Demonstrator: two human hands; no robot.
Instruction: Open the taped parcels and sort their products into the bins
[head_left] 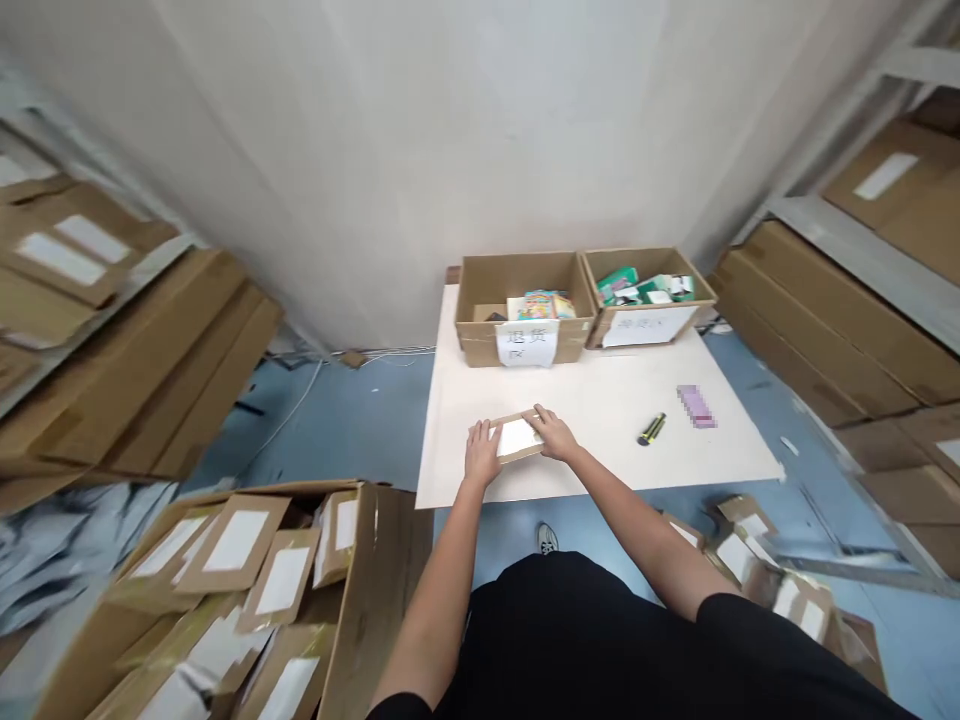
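Note:
A small flat cardboard parcel [516, 438] with a white label lies on the white table [600, 400] near its front edge. My left hand [481, 452] rests on its left end, fingers curled over the edge. My right hand [553, 432] grips its right end, fingers closed over the top. Both hands hold the parcel against the tabletop.
Two open cartons stand at the table's back: the left carton [517, 305] and the right carton [646, 300], both holding small goods. A black-and-yellow marker [651, 429] and a pink object [696, 405] lie to the right. A big carton of labelled parcels [247, 590] stands on the floor at left; more parcels [765, 570] lie at right.

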